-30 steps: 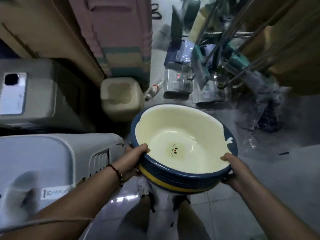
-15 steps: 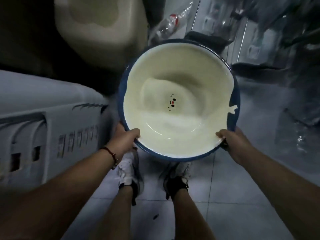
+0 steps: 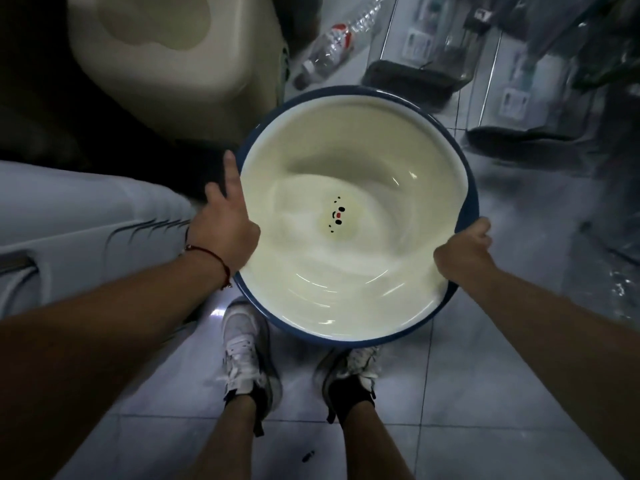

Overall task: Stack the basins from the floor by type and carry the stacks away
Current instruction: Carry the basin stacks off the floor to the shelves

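Two hands carry one basin (image 3: pixel 353 216) above the tiled floor (image 3: pixel 485 427), mouth up, directly ahead of the body and over the toes of the white shoes (image 3: pixel 242 355).

Left hand (image 3: pixel 225 230): it lies flat against the rim at 9 o'clock, fingers extended toward 11 o'clock along the outside of the blue edge. This grip is loose and wide; it steadies and does not clamp.

Right hand (image 3: pixel 464 252): it is closed over the rim at 4 o'clock, thumb on top. This grip bears the load.

Both hands are equally near the basin. The basin is round, so no long axis applies; the line between the two grips runs from 9 to 4 o'clock, off centre, so the far rim at 12 o'clock has no support and may dip.

Hidden: the basin underside, the right fingers below the rim, and whether further basins nest beneath. Motion blur softens the inner wall. A beige container (image 3: pixel 166 57) stands at 11 o'clock, a plastic bottle (image 3: pixel 329 46) at 12 o'clock.
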Demonstrator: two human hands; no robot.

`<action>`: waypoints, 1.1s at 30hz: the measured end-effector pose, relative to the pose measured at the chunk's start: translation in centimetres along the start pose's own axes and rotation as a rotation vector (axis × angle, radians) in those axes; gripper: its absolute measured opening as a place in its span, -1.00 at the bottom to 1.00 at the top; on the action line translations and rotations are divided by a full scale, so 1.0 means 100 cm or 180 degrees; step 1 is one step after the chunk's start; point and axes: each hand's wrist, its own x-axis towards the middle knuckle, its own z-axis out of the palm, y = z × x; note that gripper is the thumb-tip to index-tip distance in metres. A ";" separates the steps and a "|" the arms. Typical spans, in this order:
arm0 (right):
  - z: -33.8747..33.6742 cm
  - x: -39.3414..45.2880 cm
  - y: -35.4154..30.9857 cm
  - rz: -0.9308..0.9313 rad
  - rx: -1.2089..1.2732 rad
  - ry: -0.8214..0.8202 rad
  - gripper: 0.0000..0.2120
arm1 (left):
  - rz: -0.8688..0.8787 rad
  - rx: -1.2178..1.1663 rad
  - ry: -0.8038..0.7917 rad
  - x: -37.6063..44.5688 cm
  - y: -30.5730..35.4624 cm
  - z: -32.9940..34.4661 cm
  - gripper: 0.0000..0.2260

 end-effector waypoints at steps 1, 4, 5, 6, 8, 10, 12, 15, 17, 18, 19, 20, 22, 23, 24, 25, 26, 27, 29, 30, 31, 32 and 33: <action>0.001 0.001 -0.002 0.0063 -0.0111 0.0038 -0.27 | 0.0006 0.0058 0.0039 0.000 -0.001 0.001 -0.08; 0.002 0.006 -0.003 0.0194 -0.0178 0.0093 -0.22 | 0.0020 0.0240 -0.0020 0.002 -0.006 0.002 -0.09; -0.001 0.006 -0.004 0.0189 -0.0220 0.0033 -0.22 | 0.0031 0.0309 -0.0098 0.003 -0.006 0.000 -0.09; -0.008 0.002 -0.004 0.0164 -0.0300 -0.0092 -0.20 | 0.0029 0.0354 -0.0259 0.005 -0.006 -0.003 -0.08; -0.033 -0.014 -0.006 -0.0030 -0.0526 -0.0441 -0.14 | 0.0055 0.0432 -0.0640 0.004 -0.006 -0.020 -0.07; -0.075 -0.046 -0.016 -0.0534 -0.0935 -0.0660 -0.09 | 0.0178 0.0682 -0.0798 -0.008 -0.002 -0.059 -0.12; -0.128 -0.093 -0.039 -0.1149 -0.1211 -0.0386 -0.08 | 0.0328 0.0918 -0.0564 -0.031 0.004 -0.115 -0.14; -0.228 -0.181 -0.091 -0.1817 -0.1327 0.0045 -0.12 | 0.0428 0.1096 -0.0052 -0.082 0.021 -0.241 -0.16; -0.295 -0.246 -0.124 -0.2235 -0.1239 0.0178 -0.18 | 0.0408 0.1054 0.0311 -0.122 0.031 -0.339 -0.17; -0.327 -0.281 -0.137 -0.2468 -0.1131 0.0268 -0.22 | 0.0348 0.0995 0.0508 -0.146 0.033 -0.388 -0.17; -0.360 -0.316 -0.149 -0.2722 -0.1054 0.0406 -0.26 | 0.0294 0.0943 0.0794 -0.174 0.036 -0.437 -0.16; -0.388 -0.348 -0.159 -0.2956 -0.0981 0.0515 -0.28 | 0.0255 0.0869 0.1044 -0.200 0.037 -0.480 -0.16; -0.437 -0.413 -0.175 -0.3425 -0.1028 0.0532 -0.26 | 0.0106 0.0884 0.1343 -0.252 0.033 -0.546 -0.17; -0.459 -0.445 -0.180 -0.3635 -0.1012 0.0465 -0.25 | 0.0000 0.0958 0.1421 -0.279 0.031 -0.573 -0.18; -0.478 -0.476 -0.189 -0.3829 -0.1026 0.0444 -0.23 | -0.0165 0.1038 0.1505 -0.307 0.028 -0.600 -0.20; -0.495 -0.505 -0.198 -0.4024 -0.1015 0.0443 -0.19 | -0.0296 0.1080 0.1569 -0.331 0.025 -0.623 -0.21; -0.508 -0.529 -0.206 -0.4244 -0.1006 0.0488 -0.07 | -0.0414 0.1106 0.1610 -0.351 0.024 -0.642 -0.22; -0.522 -0.557 -0.217 -0.4500 -0.1059 0.0584 0.06 | -0.0521 0.1101 0.1749 -0.373 0.018 -0.664 -0.21; -0.542 -0.609 -0.231 -0.4777 -0.1187 0.0715 -0.05 | -0.0720 0.0914 0.1979 -0.416 0.007 -0.700 -0.20; -0.548 -0.632 -0.235 -0.4918 -0.1188 0.0799 -0.15 | -0.0807 0.0816 0.2084 -0.437 0.000 -0.716 -0.18; -0.554 -0.655 -0.236 -0.5073 -0.1196 0.0872 -0.18 | -0.0893 0.0770 0.2164 -0.455 -0.007 -0.727 -0.17; -0.558 -0.681 -0.235 -0.5230 -0.1231 0.0942 -0.20 | -0.1006 0.0716 0.2235 -0.477 -0.015 -0.738 -0.18; -0.558 -0.702 -0.237 -0.5337 -0.1283 0.0970 -0.21 | -0.1099 0.0678 0.2278 -0.496 -0.022 -0.746 -0.19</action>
